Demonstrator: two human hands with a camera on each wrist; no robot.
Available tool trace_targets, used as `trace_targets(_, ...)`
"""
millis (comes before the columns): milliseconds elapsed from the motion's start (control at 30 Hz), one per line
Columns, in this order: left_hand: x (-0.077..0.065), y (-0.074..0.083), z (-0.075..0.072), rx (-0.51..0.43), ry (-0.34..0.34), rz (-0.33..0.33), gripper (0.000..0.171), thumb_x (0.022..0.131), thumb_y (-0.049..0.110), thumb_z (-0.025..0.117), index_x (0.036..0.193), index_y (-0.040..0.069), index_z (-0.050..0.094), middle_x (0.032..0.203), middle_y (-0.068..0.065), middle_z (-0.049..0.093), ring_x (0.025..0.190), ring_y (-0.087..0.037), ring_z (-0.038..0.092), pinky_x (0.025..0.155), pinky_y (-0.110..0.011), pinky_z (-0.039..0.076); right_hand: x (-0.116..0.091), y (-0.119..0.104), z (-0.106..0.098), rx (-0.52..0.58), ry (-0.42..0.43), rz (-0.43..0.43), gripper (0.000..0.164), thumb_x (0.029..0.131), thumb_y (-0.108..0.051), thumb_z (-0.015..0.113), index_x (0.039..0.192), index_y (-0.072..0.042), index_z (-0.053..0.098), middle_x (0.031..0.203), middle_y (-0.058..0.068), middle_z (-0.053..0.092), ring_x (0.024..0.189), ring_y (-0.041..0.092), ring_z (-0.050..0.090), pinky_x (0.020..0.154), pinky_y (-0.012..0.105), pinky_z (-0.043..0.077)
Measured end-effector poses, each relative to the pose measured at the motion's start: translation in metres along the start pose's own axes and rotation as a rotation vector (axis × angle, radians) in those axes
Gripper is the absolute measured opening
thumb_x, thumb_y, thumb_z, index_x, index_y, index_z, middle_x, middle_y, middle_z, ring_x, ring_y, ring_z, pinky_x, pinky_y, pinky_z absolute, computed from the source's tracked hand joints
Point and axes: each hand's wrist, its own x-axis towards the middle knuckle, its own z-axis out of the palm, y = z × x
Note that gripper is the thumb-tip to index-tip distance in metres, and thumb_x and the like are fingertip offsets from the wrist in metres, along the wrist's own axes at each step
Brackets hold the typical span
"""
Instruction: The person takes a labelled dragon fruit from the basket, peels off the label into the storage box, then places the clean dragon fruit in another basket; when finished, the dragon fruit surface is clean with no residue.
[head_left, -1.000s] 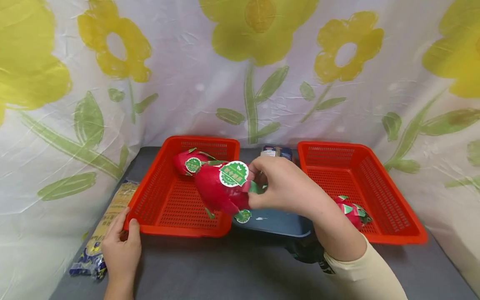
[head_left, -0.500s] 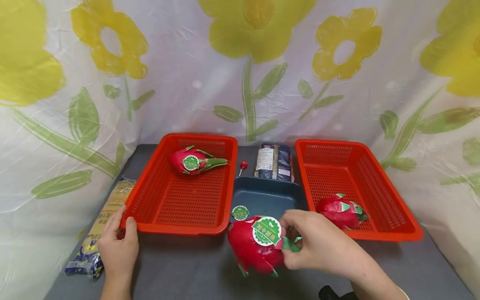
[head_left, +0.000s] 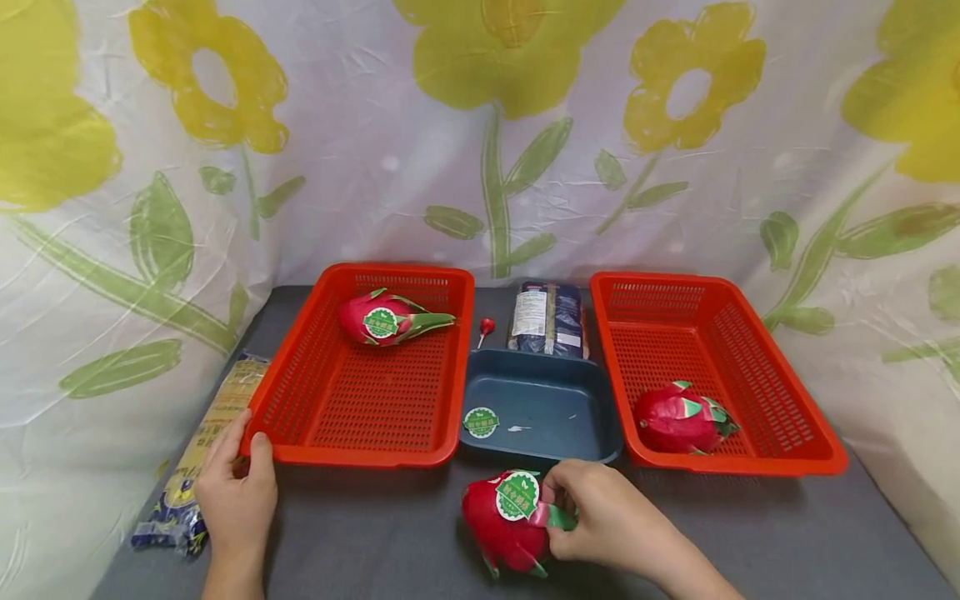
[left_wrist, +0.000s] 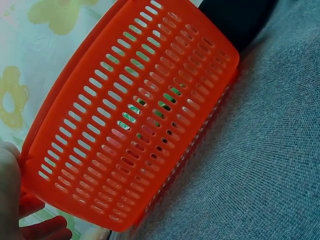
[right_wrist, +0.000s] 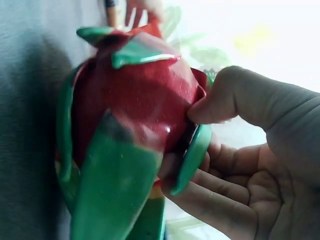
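In the head view my right hand (head_left: 611, 517) pinches a green-tipped leaf of a dragon fruit (head_left: 495, 521) with a round green sticker, in front of the blue-grey tray. Up close in the right wrist view, thumb and fingers (right_wrist: 215, 200) close on the leaf beside the dark red skin. My left hand (head_left: 238, 508) grips the near left corner of the left red basket (head_left: 360, 458), thumb at the front and fingers along the side. That basket holds another stickered dragon fruit (head_left: 360, 321). A third dragon fruit (head_left: 678, 421) lies in the right red basket (head_left: 787, 475).
Between the baskets stands the blue-grey tray (head_left: 562, 383), a green sticker (head_left: 481, 422) at its left. Behind it are a dark blue package (head_left: 551, 321) and a red lollipop (head_left: 487, 328). A long yellow and blue packet (head_left: 217, 425) lies left of the left basket.
My right hand has carried the dragon fruit from over the left basket's edge and the tray down towards the near side of the table. The left hand stays on its basket corner.
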Motion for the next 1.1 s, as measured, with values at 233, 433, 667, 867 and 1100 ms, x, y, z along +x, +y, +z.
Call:
trace_targets(233,-0.001,0.001,0.001,-0.012,-0.001,0.005,0.038,0.095,0.007,0.066,0.132,0.010,0.071,0.133,-0.012,0.067,0.104,0.009,0.055,0.072,-0.001,0.042,0.005,0.012,0.013,-0.036,0.084,0.027,0.027,0.071,-0.015,0.084,0.086,-0.021,0.062,0.077,-0.012,0.053,0.070,0.006,0.052,0.057,0.024,0.048)
trace_targets(433,-0.001,0.002,0.001,0.010,-0.012,-0.007,0.038,0.095,0.009,0.066,0.133,0.010,0.070,0.134,-0.011,0.066,0.104,0.008,0.055,0.073,-0.002,0.043,0.005,0.018,0.017,0.004,0.103,0.064,0.026,0.077,-0.016,0.085,0.091,-0.022,0.064,0.084,-0.012,0.056,0.076,0.009,0.055,0.063,0.024,0.052)
trace_targets(667,0.002,0.011,-0.003,0.077,-0.059,-0.032,0.039,0.097,0.014,0.065,0.136,0.007,0.067,0.138,-0.014,0.063,0.119,-0.029,0.062,0.074,0.000,0.039,-0.003,0.024,0.028,0.061,0.209,0.043,0.027,0.080,-0.019,0.087,0.091,-0.026,0.065,0.087,-0.015,0.056,0.079,0.006,0.056,0.070,0.025,0.055)
trace_targets(867,0.000,0.028,-0.010,0.101,-0.064,0.077,0.040,0.093,0.010,0.065,0.131,-0.003,0.067,0.139,-0.019,0.062,0.126,-0.042,0.057,0.094,-0.013,0.044,-0.007,0.028,0.035,0.099,0.251,0.019,0.029,0.080,-0.017,0.088,0.094,-0.028,0.065,0.091,-0.017,0.057,0.082,0.005,0.058,0.074,0.025,0.057)
trace_targets(1100,-0.014,0.057,-0.012,0.067,-0.053,0.333,0.039,0.088,0.008,0.065,0.124,-0.008,0.069,0.131,-0.026,0.064,0.115,-0.051,0.056,0.097,-0.055,0.041,-0.009,0.030,0.039,0.124,0.258,0.024,0.031,0.080,-0.013,0.088,0.095,-0.028,0.065,0.092,-0.016,0.058,0.083,0.005,0.058,0.075,0.025,0.057)
